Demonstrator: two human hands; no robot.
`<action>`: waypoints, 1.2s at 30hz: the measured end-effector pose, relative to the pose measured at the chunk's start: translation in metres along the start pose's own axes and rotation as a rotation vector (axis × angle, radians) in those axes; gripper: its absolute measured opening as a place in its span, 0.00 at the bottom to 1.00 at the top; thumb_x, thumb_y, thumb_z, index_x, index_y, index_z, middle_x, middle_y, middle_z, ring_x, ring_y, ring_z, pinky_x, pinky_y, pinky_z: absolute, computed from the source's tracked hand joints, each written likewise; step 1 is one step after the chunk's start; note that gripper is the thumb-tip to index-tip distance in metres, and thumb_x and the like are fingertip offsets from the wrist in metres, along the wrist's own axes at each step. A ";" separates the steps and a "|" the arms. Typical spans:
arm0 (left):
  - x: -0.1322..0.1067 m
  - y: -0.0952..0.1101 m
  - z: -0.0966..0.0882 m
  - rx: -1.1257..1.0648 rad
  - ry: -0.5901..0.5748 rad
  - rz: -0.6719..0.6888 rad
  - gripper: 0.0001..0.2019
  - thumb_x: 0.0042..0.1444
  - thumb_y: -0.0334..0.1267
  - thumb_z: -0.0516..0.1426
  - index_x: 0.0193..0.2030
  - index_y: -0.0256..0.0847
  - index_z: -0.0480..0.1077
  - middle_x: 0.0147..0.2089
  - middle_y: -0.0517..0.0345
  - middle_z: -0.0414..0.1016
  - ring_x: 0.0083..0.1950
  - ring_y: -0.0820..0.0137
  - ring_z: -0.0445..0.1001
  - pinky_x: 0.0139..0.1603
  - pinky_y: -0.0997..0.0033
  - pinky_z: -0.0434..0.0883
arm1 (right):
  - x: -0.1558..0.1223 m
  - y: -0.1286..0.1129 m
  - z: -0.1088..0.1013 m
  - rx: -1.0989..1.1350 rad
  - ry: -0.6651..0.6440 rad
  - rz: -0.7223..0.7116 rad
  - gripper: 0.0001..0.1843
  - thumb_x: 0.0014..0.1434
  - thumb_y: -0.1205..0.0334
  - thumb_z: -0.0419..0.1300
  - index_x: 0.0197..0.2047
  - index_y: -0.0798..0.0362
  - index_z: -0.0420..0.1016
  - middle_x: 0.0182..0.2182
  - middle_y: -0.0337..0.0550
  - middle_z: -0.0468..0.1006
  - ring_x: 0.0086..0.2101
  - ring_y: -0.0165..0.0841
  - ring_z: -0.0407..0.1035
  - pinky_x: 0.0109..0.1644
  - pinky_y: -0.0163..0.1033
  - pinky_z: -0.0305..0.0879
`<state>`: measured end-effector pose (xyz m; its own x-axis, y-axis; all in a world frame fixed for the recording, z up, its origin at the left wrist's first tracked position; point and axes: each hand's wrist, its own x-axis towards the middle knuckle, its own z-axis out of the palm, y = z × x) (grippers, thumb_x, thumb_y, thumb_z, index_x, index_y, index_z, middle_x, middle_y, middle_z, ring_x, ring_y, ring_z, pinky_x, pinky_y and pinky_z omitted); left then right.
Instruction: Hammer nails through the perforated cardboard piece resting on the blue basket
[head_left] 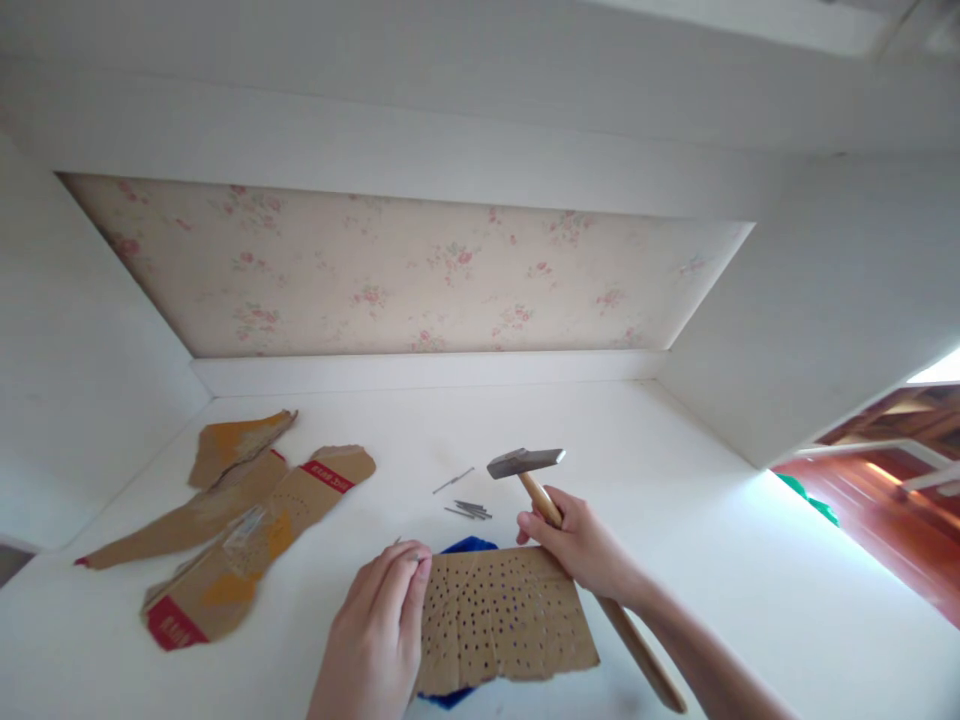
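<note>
My right hand (581, 545) is wrapped round the wooden handle of a hammer (527, 462), whose steel head hangs above the table beyond a brown cardboard sheet (510, 620) full of small holes. My left hand (379, 625) rests at the sheet's left edge, fingers pinched on a thin nail (405, 545) standing near the sheet's top left corner. A blue object (466, 546) peeks out from under the cardboard.
Several loose nails (469, 508) lie on the white table (712, 540) just beyond the sheet. Torn cardboard pieces (247, 520) with red print lie to the left. A white wall and floral panel (405, 270) close off the back; the table's right edge drops to a red floor.
</note>
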<state>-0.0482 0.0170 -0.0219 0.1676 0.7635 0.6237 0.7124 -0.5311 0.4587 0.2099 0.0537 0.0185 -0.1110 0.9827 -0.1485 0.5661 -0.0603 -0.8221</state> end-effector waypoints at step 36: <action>0.017 0.017 0.004 -0.044 -0.209 -0.036 0.09 0.66 0.37 0.53 0.44 0.45 0.75 0.37 0.55 0.79 0.39 0.64 0.77 0.42 0.62 0.75 | -0.082 -0.056 0.018 0.421 -0.066 0.128 0.28 0.63 0.34 0.48 0.30 0.51 0.67 0.24 0.34 0.68 0.15 0.22 0.51 0.16 0.32 0.46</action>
<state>-0.0305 0.0224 -0.0062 0.2839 0.8392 0.4638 0.6907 -0.5145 0.5081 0.1729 -0.0270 0.0668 -0.1217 0.9501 -0.2873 0.1980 -0.2604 -0.9450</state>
